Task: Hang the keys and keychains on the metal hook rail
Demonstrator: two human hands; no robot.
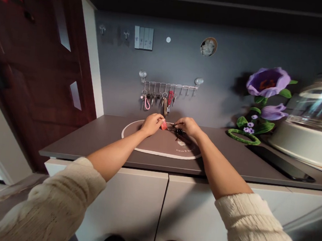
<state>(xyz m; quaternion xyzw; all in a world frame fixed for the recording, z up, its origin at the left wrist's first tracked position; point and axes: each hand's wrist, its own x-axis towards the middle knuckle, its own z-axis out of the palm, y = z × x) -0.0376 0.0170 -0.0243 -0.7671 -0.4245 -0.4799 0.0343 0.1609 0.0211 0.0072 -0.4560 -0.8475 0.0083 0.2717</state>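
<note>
Both hands are over a brown mat [158,145] with a pale rim on the countertop. My left hand [151,124] is closed, its fingers pinching a small red tag [164,125]. Just right of it, my right hand [188,126] has its fingers pressed together on a bunch of dark keys [180,133], which hangs down to the mat. Between the hands a thin metal piece joins the tag's side to the keys; its exact link is too small to tell. Behind them, several keys with a pink strap [147,103] and a red strap [170,97] hang from a wall rack [170,85].
On the right of the countertop [104,135] lie a black phone [280,163] and a green ring base with purple flowers [268,84]. A cream appliance with a clear cover [305,139] stands at the far right. White cabinet doors [129,201] are below; a dark red door [54,67] is left.
</note>
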